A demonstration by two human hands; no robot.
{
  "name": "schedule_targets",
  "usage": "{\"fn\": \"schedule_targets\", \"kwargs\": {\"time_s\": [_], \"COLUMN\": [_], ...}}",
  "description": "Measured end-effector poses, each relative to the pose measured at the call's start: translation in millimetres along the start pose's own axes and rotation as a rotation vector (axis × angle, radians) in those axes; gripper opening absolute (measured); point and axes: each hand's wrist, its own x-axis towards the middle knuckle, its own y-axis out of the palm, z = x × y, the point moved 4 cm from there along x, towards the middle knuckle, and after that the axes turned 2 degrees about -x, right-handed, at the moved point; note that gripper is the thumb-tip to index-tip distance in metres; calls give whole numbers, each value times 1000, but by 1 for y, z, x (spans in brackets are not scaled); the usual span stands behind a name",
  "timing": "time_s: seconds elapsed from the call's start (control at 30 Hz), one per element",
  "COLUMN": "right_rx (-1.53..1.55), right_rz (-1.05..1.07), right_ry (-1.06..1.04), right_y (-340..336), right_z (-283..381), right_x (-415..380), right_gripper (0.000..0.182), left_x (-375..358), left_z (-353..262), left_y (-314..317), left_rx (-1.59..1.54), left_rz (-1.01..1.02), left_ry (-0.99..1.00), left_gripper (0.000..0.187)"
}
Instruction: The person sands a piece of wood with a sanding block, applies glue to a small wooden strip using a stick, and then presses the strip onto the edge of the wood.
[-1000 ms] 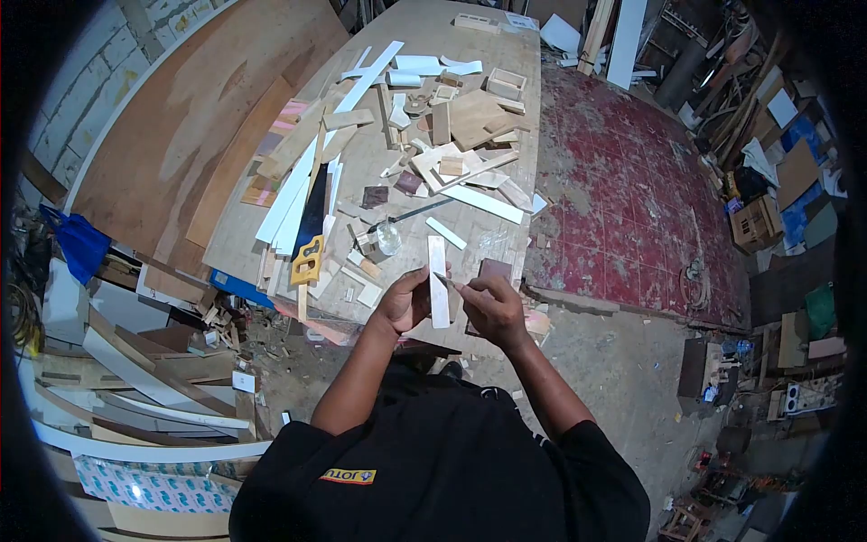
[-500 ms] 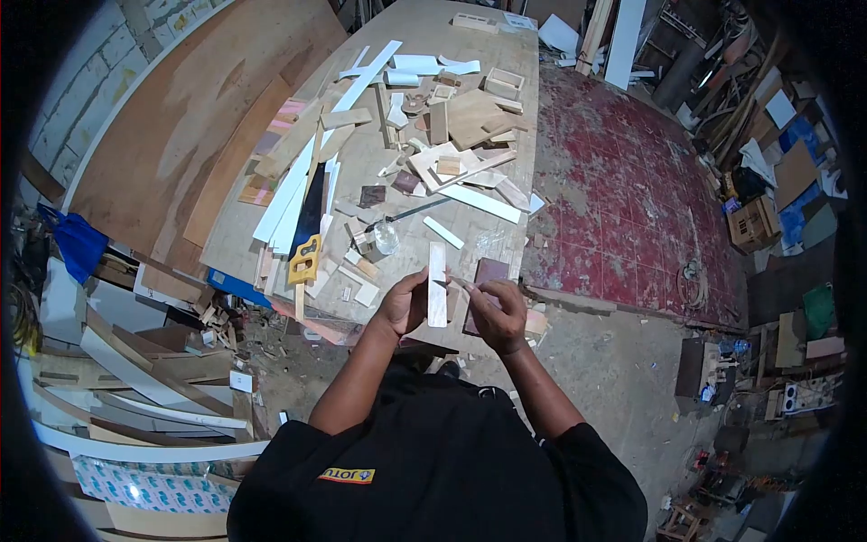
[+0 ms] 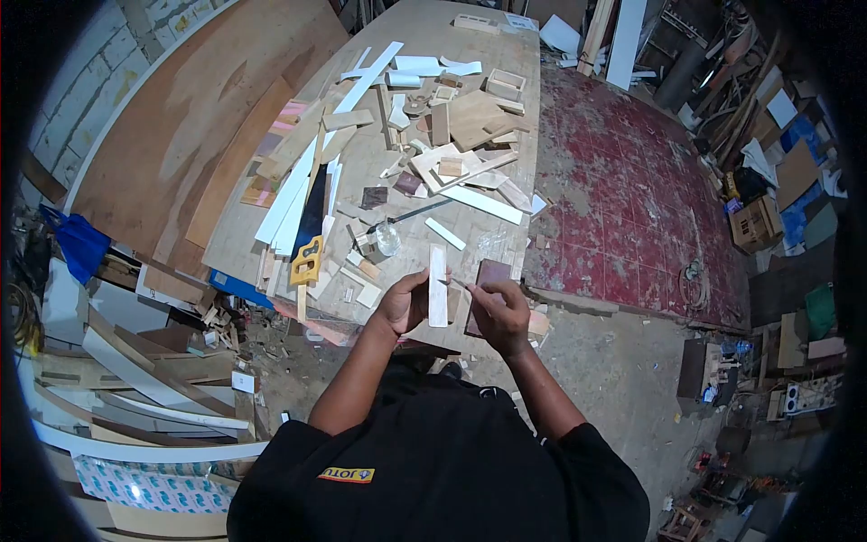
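My left hand is wrapped round the edge of a narrow pale wooden strip, which points away from me over the near end of the workbench. My right hand is pinched shut on a small thin stick whose tip is right at the strip's right edge. What the stick is exactly, I cannot tell. Beneath my right hand lies a dark reddish-brown flat piece, partly covered by the fingers. Beyond the strip, a short white strip lies on the bench.
A yellow-handled handsaw lies at the bench's left side, beside long white strips. A clear jar stands near the middle. Wood offcuts are heaped farther back. Red-tiled floor runs along the right.
Almost nothing differs. My right hand and the thin stick have shifted very slightly, with the tip staying beside the strip; my left hand holds the strip in the same place.
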Motion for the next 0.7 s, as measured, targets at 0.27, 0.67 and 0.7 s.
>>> {"fn": "schedule_targets", "kwargs": {"time_s": [0.27,0.67,0.7], "right_rx": [78,150,104], "right_rz": [108,113,85], "right_ry": [-128,-75,-47], "right_y": [-4,1,1], "right_z": [12,14,9], "right_x": [2,9,11], "right_gripper": [37,32,34], "left_x": [2,2,2], "left_z": [-8,-7,-7], "left_y": [-2,2,0], "left_rx": [33,25,48], "left_rz": [-83,-23,-54], "left_ry": [43,-32,-16], "left_gripper": [43,43,43]}}
